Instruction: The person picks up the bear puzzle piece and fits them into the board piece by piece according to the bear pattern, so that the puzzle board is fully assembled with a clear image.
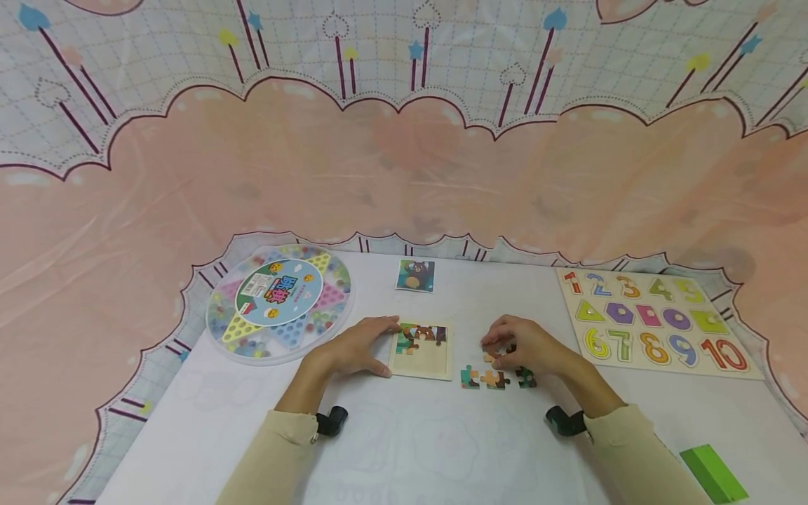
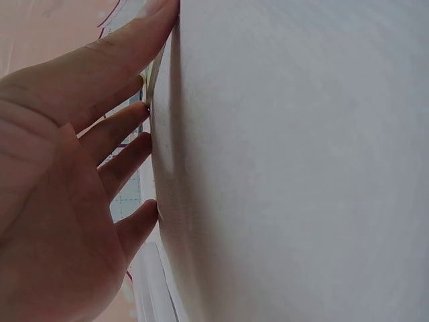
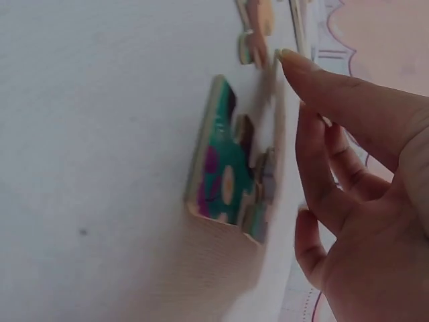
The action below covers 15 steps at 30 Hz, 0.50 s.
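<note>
A square wooden puzzle tray lies on the white table, its upper part filled with several bear-picture pieces. My left hand rests at the tray's left side, thumb near the lower corner and fingers at the upper one. In the left wrist view its fingers are spread and touch the table. To the tray's right, my right hand pinches a brown and tan puzzle piece between thumb and fingers. Just below lie a teal piece, a tan piece and a dark green piece.
Behind the tray is a bear picture card. A round Chinese checkers set lies on the left. On the right is a number and shape board, with a green block nearer the front. A patterned curtain hangs behind.
</note>
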Each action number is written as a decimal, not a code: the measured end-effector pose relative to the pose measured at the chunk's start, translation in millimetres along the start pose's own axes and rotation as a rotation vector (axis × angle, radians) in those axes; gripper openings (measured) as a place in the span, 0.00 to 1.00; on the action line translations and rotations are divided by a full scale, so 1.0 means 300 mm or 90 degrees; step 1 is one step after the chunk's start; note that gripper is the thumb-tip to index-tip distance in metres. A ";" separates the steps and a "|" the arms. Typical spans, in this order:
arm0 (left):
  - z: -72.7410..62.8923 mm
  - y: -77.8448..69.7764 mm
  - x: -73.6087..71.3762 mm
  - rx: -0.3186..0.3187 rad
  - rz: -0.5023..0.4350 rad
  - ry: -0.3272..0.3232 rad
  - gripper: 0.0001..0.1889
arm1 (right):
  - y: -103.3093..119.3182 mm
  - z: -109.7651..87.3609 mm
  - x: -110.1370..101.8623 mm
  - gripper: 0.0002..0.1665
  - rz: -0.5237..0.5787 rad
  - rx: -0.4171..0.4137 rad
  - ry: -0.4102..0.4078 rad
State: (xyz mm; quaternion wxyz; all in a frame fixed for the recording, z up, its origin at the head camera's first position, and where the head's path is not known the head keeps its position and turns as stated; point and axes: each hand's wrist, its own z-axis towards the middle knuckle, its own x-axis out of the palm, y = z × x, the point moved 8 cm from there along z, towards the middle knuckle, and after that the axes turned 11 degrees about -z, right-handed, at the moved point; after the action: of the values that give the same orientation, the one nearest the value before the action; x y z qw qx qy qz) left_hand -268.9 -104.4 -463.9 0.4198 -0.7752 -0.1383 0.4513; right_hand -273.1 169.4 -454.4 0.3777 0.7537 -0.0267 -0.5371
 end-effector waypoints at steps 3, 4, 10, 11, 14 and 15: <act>-0.001 0.000 -0.001 0.001 0.002 0.000 0.41 | 0.009 0.002 -0.012 0.18 0.006 0.004 0.002; -0.002 -0.001 -0.001 0.003 0.003 0.000 0.41 | 0.013 0.003 -0.018 0.18 0.007 0.008 0.000; -0.005 -0.002 -0.006 0.004 0.002 -0.002 0.41 | 0.051 0.020 -0.052 0.20 0.012 -0.014 -0.029; -0.005 -0.002 -0.006 0.003 0.002 -0.002 0.41 | 0.058 0.025 -0.055 0.20 0.017 -0.021 -0.034; -0.006 -0.001 -0.005 0.004 0.005 -0.003 0.41 | 0.074 0.042 -0.056 0.21 0.033 -0.033 -0.045; -0.006 -0.001 -0.005 0.003 0.005 -0.003 0.41 | 0.079 0.049 -0.055 0.21 0.037 -0.034 -0.049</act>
State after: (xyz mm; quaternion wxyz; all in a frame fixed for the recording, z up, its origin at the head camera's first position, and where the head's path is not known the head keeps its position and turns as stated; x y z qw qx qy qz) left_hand -268.2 -106.1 -462.4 0.4197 -0.7738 -0.1350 0.4549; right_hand -283.7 152.0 -429.3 0.4117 0.7212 -0.0484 -0.5550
